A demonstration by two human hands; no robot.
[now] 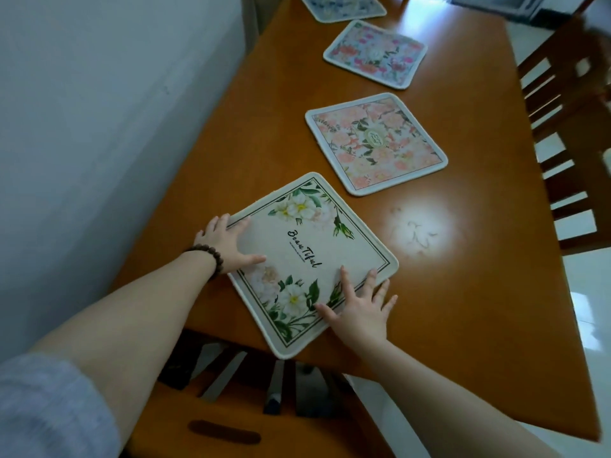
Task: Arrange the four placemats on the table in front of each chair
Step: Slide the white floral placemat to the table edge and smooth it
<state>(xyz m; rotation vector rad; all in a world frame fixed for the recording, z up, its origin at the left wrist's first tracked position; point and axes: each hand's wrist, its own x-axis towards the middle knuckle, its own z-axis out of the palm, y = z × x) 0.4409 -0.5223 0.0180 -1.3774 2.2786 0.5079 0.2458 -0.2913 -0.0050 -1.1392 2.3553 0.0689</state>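
A cream placemat (314, 256) with white flowers and black script lies at the near end of the wooden table (479, 276), one corner hanging over the front edge. My left hand (226, 241) rests flat on its left edge with fingers spread. My right hand (358, 309) presses flat on its lower right edge. Beyond it lies a pink floral placemat (375, 143), then a pink and blue floral placemat (375, 54), then a pale blue floral placemat (342, 4) cut off by the top of the view. Neither hand grips anything.
A wooden chair (231, 408) is tucked under the near table edge below the cream placemat. Another chair (568, 127) stands along the right side. A white wall (99, 127) runs close along the table's left side. Pale tiled floor shows at lower right.
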